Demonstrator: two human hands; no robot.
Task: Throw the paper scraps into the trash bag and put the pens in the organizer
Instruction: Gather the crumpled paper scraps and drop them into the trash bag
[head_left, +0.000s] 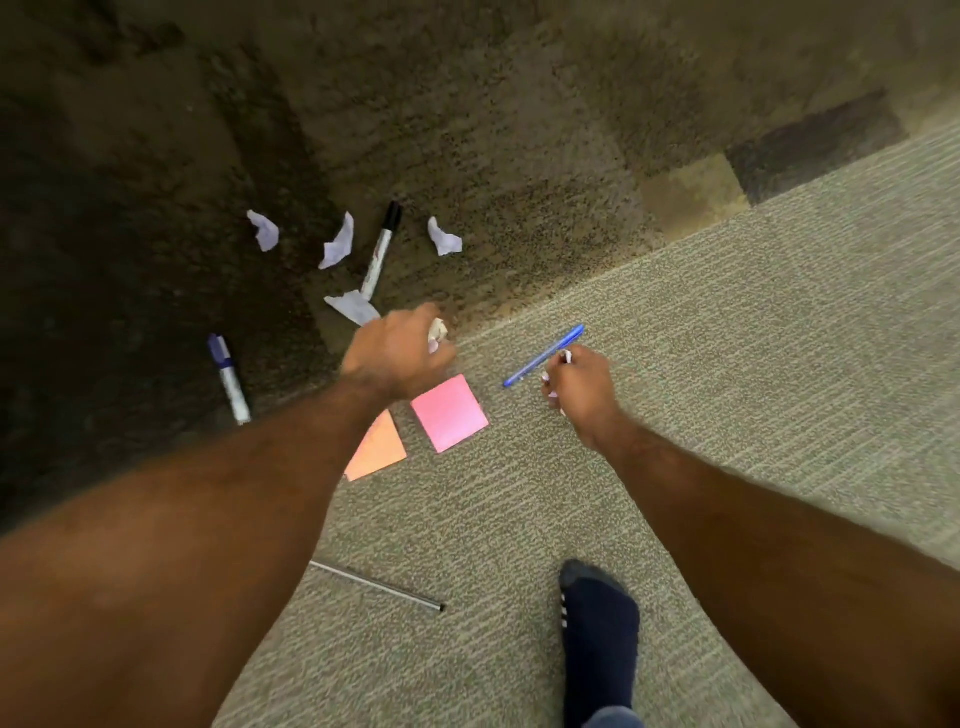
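My left hand (397, 353) is closed around a crumpled paper scrap (438, 332) low over the carpet. My right hand (579, 387) is closed too, with bits of white paper (566, 356) showing between its fingers, just beside a blue pen (544, 355). Three white scraps (264, 230) (338, 243) (444, 238) lie farther off on the dark carpet, and a flatter scrap (353, 306) lies just beyond my left hand. A black-capped marker (382, 249), a blue-capped marker (228, 376) and a thin grey pen (376, 585) lie on the floor.
A pink sticky-note pad (449, 413) and an orange one (376, 449) lie under my left wrist. My foot in a dark sock (600, 634) stands on the light carpet at the bottom. No trash bag or organizer is in view.
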